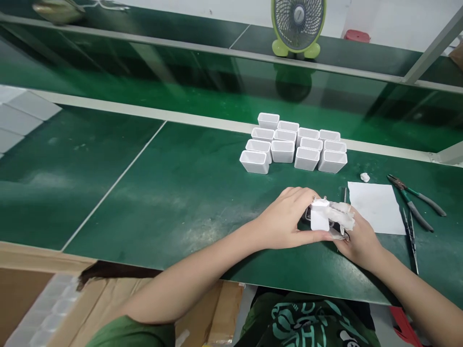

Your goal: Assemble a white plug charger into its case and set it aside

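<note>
My left hand (287,219) is closed around a small white plug-shaped part (320,216) with two metal pins sticking up, held just above the green table (181,193). My right hand (356,238) meets it from the right, fingers pinched on a crumpled white cloth or wipe (343,217) pressed against the part. A dark piece under the cloth is mostly hidden. Beyond my hands stand several open white plastic housings (294,149) grouped in rows.
A white sheet of paper (376,207) lies right of my hands, with green-handled pliers (415,200) and tweezers (410,236) beside it. A small white bit (365,177) lies near the paper. A green desk fan (298,26) stands on the far shelf. Cardboard boxes (43,299) sit below the table's front edge.
</note>
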The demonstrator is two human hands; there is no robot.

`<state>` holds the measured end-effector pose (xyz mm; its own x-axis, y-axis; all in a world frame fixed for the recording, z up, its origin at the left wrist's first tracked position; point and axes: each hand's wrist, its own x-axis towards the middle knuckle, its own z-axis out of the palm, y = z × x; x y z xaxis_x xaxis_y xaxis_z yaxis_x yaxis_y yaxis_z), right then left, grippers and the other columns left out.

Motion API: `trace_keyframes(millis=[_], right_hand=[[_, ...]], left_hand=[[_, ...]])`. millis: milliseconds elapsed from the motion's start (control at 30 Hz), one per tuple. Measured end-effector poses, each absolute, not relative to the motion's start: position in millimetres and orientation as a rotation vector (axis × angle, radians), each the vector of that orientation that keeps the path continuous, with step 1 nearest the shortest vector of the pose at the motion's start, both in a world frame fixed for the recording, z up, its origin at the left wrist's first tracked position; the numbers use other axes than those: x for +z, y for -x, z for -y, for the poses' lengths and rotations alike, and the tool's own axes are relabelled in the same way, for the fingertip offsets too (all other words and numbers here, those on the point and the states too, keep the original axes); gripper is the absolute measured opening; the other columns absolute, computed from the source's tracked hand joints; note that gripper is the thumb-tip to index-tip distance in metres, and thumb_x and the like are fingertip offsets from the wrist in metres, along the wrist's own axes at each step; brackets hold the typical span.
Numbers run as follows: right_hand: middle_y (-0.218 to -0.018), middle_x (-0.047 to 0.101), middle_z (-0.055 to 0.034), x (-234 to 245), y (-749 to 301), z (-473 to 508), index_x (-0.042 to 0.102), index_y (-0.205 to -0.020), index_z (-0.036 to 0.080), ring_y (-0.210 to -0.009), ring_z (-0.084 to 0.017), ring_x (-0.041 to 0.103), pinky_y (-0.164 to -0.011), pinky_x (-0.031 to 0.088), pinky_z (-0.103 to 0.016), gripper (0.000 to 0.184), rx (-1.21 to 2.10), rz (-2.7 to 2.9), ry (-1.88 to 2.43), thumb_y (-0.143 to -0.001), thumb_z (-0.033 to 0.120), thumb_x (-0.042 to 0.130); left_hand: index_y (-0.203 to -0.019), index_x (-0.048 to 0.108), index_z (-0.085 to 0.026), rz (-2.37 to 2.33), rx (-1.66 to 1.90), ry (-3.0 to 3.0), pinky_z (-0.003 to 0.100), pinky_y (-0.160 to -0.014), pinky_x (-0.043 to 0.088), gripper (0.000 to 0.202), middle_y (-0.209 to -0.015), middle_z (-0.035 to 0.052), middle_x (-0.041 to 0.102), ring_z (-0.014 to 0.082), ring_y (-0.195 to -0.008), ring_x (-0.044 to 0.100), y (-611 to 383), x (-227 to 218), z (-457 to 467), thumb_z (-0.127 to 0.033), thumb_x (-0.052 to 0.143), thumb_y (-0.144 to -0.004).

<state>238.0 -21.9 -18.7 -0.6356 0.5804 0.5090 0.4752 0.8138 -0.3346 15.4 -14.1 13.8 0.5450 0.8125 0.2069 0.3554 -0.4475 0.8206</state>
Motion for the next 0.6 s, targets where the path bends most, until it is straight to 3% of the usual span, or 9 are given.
trace_keyframes(millis=[233, 367, 467, 533, 600], right_hand=[[-0.111, 0.064, -0.0135, -12.1, -234.0, 20.1, 0.045, -0.141, 0.027, -0.094, -0.026, 0.065, -0.073, 0.059, -0.038, 0.054, 0.201, 2.402, 0.776, -0.090, 0.012, 0.053], [-0.110, 0.062, -0.0148, -12.0, -233.1, 17.4, 0.052, -0.134, 0.026, -0.097, -0.026, 0.064, -0.071, 0.060, -0.038, 0.050, 0.231, 2.421, 0.749, -0.088, 0.008, 0.055], [-0.107, 0.063, -0.0157, -2.2, -238.4, 19.7, 0.060, -0.122, 0.021, -0.095, -0.025, 0.066, -0.068, 0.061, -0.037, 0.036, 0.237, 2.455, 0.711, -0.088, 0.010, 0.054], [-0.100, 0.068, -0.0156, 10.7, -243.2, 24.3, 0.065, -0.110, 0.017, -0.090, -0.024, 0.069, -0.066, 0.063, -0.036, 0.022, 0.017, 2.440, 0.713, -0.092, 0.016, 0.052], [-0.087, 0.071, -0.0128, 23.3, -245.1, 28.8, 0.068, -0.098, 0.013, -0.080, -0.021, 0.071, -0.063, 0.063, -0.032, 0.023, -0.327, 2.367, 0.705, -0.095, 0.023, 0.048]], left_hand=[[-0.099, 0.046, -0.021, -1.184, 0.814, -2.012, 0.042, -0.085, 0.041, 0.036, -0.105, 0.0074, 0.058, 0.0263, -0.098, 0.056, -24.2, 13.7, 23.3, -0.042, 0.068, -0.080], [-0.100, 0.046, -0.021, -1.143, 0.814, -1.994, 0.044, -0.086, 0.042, 0.041, -0.105, 0.0078, 0.057, 0.0266, -0.098, 0.056, -21.8, 12.4, 19.5, -0.046, 0.069, -0.078], [-0.112, 0.044, -0.020, -1.014, 1.106, -1.926, 0.044, -0.088, 0.046, 0.048, -0.113, 0.0114, 0.053, 0.0265, -0.102, 0.055, -17.9, 6.7, 14.0, -0.056, 0.060, -0.083], [-0.117, 0.042, -0.020, -0.955, 1.430, -1.818, 0.041, -0.086, 0.049, 0.046, -0.113, 0.0119, 0.050, 0.0237, -0.100, 0.054, -15.5, 1.4, 10.8, -0.057, 0.046, -0.091], [-0.117, 0.043, -0.021, -0.966, 1.650, -1.730, 0.039, -0.084, 0.050, 0.042, -0.111, 0.0103, 0.050, 0.0211, -0.095, 0.055, -13.9, -3.5, 8.5, -0.056, 0.038, -0.095]])
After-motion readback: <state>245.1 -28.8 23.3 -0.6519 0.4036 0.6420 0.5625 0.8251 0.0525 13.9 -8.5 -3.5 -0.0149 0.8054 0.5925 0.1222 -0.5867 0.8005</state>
